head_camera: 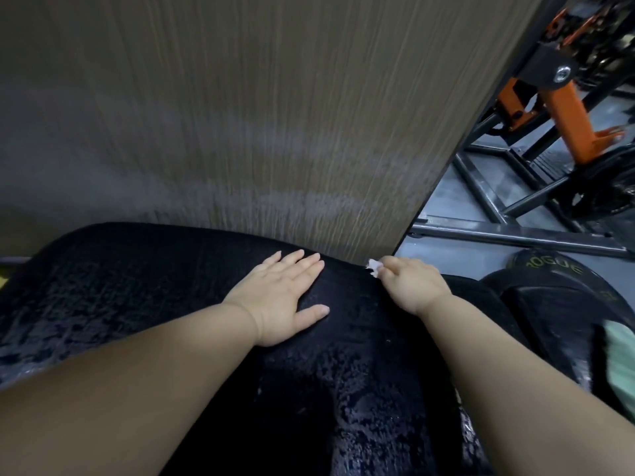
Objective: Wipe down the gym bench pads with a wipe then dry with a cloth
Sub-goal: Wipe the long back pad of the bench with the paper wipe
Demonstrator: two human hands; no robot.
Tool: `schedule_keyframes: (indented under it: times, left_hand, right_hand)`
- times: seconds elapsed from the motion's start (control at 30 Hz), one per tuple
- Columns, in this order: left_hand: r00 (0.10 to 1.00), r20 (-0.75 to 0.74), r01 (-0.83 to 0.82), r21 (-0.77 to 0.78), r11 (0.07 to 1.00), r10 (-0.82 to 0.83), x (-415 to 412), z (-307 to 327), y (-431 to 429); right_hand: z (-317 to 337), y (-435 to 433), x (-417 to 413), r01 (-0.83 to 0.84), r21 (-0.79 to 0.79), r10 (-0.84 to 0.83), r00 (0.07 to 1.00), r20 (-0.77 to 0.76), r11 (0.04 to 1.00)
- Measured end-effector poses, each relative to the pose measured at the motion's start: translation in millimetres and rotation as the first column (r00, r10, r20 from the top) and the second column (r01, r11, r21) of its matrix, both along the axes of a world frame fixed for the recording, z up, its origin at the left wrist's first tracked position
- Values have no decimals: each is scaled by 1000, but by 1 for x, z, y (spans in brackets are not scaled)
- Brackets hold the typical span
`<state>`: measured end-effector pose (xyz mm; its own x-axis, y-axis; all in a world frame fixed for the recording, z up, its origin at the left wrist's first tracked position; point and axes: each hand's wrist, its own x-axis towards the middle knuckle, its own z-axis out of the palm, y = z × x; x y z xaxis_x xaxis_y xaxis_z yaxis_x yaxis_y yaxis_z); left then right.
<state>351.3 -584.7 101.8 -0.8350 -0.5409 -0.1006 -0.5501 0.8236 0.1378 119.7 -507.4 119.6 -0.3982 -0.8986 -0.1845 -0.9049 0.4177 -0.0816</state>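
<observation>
We've got our left hand (278,297) spread flat on the black bench pad (137,286), fingers straight and pressing down. Our right hand (409,286) pinches a small white wipe (374,266) between thumb and fingertips, right at the pad's far right edge, where it meets the wood-grain panel (240,115). The wipe looks thin, soft and light, crumpled to a scrap, so we judge it will bunch or tear if dragged hard; a flatter hold with more of it under the fingers should cover more. The pad seems firm enough to lean on, and its textured skin shows pale streaks and sheen across much of it, so it is likely damp and a bit slippery. The panel stands tight behind the pad, which makes that back edge a cramped reach. On the right, 1 black weight plate (556,304) sits just beside the pad, with a grey steel frame (515,235) and an orange machine (570,125) well beyond. A pale green thing (618,359) shows at the right border; whether it's the drying cloth, we cannot tell.
</observation>
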Motion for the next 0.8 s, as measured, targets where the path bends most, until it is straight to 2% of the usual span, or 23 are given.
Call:
schedule_keyframes:
  times: [0.17,0.33,0.47,0.63,0.8]
  left_hand:
    - [999,-30,-15,17,1000,15,0,0,1]
    - [999,-17,-29,42,999,30,1,3,0]
    - [1000,29,-10,83,996,8,10,8,-7]
    - [997,82,-21,48,999,17,60,10,-33]
    - [999,16,-40,12,999,40,78,2,-38]
  right_hand:
    - [-5,-47,67,-119,-49,123,988,89,992]
    - [-9,-47,63,-130,-63,139,976,167,990]
    - [-6,-20,34,-143,-50,146,987,69,988]
    - [-2,7,5,-45,-23,45,999,28,999]
    - [-4,-15,32,17,23,-16,999,-46,1000]
